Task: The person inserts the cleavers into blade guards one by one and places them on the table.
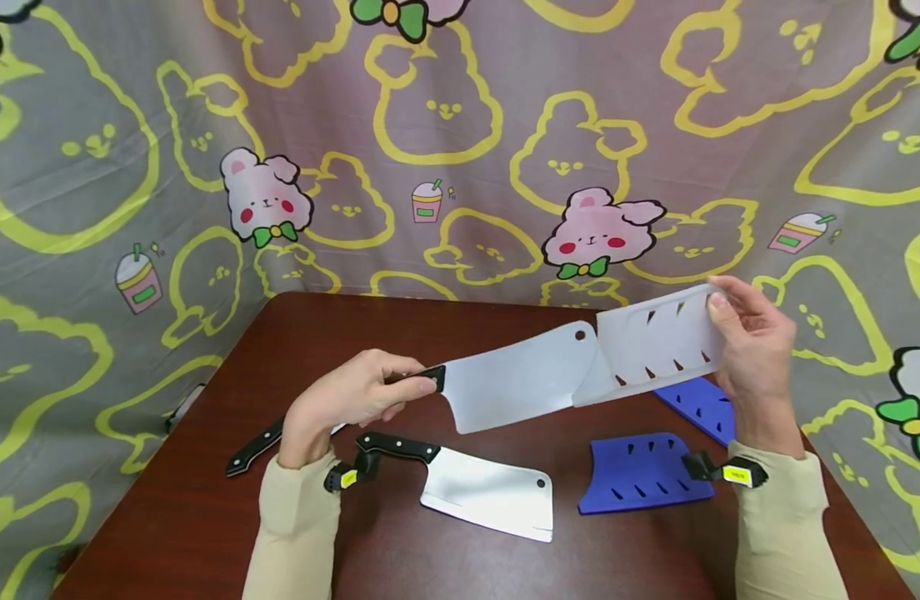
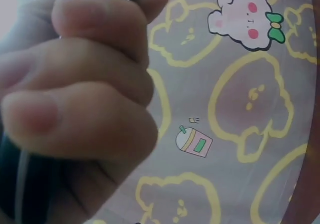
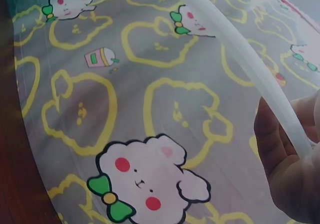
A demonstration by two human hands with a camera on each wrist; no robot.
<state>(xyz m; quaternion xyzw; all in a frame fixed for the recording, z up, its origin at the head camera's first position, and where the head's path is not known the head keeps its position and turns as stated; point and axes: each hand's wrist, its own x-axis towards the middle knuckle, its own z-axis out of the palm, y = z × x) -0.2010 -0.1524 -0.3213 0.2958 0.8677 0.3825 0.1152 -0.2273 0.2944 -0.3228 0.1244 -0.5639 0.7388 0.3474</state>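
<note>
My left hand [image 1: 366, 390] grips the black handle of a cleaver [image 1: 516, 375], its broad blade raised over the table and pointing right. In the left wrist view the curled fingers [image 2: 100, 68] wrap round the dark handle [image 2: 25, 184]. My right hand [image 1: 756, 346] pinches the far end of a white slotted blade cover [image 1: 647, 346] between thumb and fingers. The cover's near end overlaps the tip of the blade in the head view. From the right wrist, the cover [image 3: 240, 53] shows edge-on, with fingers [image 3: 280, 154] at its end.
A second cleaver [image 1: 490, 492] lies flat on the brown table [image 1: 617, 567], handle to the left. Another black-handled knife [image 1: 256, 446] lies partly hidden behind my left wrist. Two blue slotted covers, one nearer [image 1: 640, 475] and one farther [image 1: 700, 404], lie at the right. A patterned curtain [image 1: 497, 250] hangs behind.
</note>
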